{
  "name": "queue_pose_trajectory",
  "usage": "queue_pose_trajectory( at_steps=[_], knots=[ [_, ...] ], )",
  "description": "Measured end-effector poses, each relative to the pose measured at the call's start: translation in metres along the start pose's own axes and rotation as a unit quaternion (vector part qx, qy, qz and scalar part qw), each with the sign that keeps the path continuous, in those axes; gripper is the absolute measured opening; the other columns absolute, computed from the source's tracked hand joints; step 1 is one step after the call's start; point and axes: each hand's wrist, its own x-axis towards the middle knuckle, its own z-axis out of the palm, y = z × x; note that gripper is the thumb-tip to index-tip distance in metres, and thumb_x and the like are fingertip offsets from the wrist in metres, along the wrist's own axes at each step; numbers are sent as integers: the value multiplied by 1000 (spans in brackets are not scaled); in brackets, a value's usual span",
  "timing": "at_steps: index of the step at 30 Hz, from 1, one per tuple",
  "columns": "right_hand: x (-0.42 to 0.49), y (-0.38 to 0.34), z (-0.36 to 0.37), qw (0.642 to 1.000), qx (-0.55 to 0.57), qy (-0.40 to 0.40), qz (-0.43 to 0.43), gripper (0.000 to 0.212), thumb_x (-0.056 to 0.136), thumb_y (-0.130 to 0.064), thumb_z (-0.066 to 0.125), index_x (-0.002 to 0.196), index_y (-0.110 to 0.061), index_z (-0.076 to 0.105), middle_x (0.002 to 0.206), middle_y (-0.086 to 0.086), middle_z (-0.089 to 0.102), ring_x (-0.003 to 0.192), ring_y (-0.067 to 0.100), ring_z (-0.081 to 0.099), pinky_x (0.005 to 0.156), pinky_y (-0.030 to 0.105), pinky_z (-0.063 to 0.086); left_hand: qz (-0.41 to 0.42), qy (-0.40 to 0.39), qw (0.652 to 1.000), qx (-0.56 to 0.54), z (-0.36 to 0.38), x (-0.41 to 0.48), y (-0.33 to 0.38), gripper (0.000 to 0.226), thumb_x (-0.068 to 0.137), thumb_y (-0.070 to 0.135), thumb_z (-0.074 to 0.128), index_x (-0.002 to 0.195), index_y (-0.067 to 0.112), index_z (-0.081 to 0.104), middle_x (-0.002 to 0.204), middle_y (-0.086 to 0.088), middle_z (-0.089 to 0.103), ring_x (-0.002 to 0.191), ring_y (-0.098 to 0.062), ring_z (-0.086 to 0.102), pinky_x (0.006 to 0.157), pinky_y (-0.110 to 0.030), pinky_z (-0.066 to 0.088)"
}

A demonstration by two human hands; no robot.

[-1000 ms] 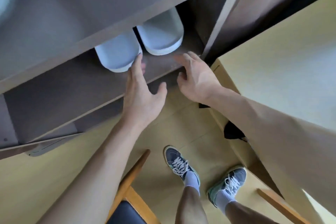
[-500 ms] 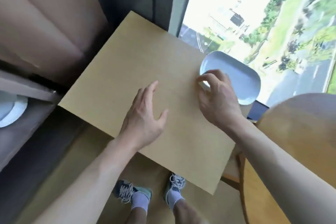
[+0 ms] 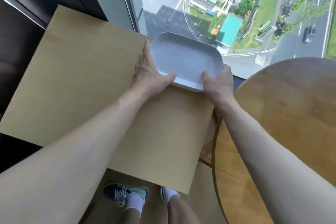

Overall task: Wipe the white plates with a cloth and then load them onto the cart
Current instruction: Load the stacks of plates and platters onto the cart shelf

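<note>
A white plate [image 3: 185,58] is gripped at its near corners by both hands. Left hand [image 3: 151,72] and right hand [image 3: 218,82] are curled on its rim above a tan table [image 3: 87,82].

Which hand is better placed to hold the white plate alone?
Left, probably. Left hand spans a short side of the white plate, thumb on its rim; right hand pinches only a near corner.

Daylight pours in through the far window [image 3: 236,14], bright and even, and the pale bench [image 3: 91,87] takes it softly, without harsh glare. The far left corner sits dark. The white plate [image 3: 185,60] looks slightly soft, the street [image 3: 272,51] outside is smeared, and the wide lens swells the near forearms [image 3: 63,151] towards the edges.
</note>
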Motion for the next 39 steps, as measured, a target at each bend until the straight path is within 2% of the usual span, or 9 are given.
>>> queue_pose_trajectory(
  at_steps=[5,9,14,17,19,24,31,35,39],
  knots=[
    [2,-5,-4,988,130,-40,74,34,82,-6,69,116,-6,68,112,12,74,99,29,72,89,45,61,-26,38,984,-172,-10,-13,2,112,74,10,88,163,20,20,162,4,34,146,-13,35,117,-22,32],
    [-18,-8,-5,968,201,-137,62,44,86,0,72,128,-5,59,118,15,72,99,33,74,85,52,62,-69,84,938,-329,-30,-40,-9,113,68,-3,84,160,30,27,151,2,42,133,-17,51,106,-30,51],
    [-90,-25,23,928,251,-269,67,48,92,-6,69,135,-17,52,126,4,69,99,21,74,73,37,61,-201,173,784,-562,-72,-86,-43,93,67,-7,74,149,20,39,123,-8,67,99,-24,68,60,-21,54],
    [-149,-34,68,905,269,-314,96,48,93,-3,66,134,-21,49,129,2,68,105,24,73,78,43,62,-278,220,675,-648,-93,-119,-74,72,69,5,71,139,10,52,126,-14,71,111,-36,70,81,-40,62],
    [-190,-40,101,898,274,-322,120,46,94,-2,66,131,-20,47,129,5,67,108,26,71,79,44,62,-290,264,664,-636,-110,-148,-101,57,84,7,70,136,22,53,120,-6,73,111,-32,70,91,-51,61],
    [-284,-45,165,869,264,-397,130,46,94,0,66,134,-14,49,132,10,64,114,28,69,82,46,63,-275,322,657,-623,-149,-239,-176,61,94,6,69,140,41,50,118,10,75,103,-13,74,71,-29,62],
    [-383,-27,227,840,-17,-540,53,51,83,-29,80,125,-12,57,119,15,69,101,31,74,75,43,63,-338,406,618,-582,-184,-370,-283,67,89,5,76,142,38,52,116,11,75,113,-21,70,96,-54,58],
    [-427,-32,275,796,-121,-593,2,32,95,-31,72,121,-21,56,101,12,72,75,32,76,58,39,62,-376,414,589,-583,-192,-434,-341,59,83,10,79,130,40,60,111,10,76,110,-24,70,84,-49,62],
    [-472,-22,326,752,-210,-621,-65,31,100,-25,63,128,-17,54,104,15,71,78,36,75,58,37,62,-390,433,571,-579,-201,-479,-390,50,88,5,74,131,28,62,115,2,76,111,-28,70,67,-37,61]
  ],
)
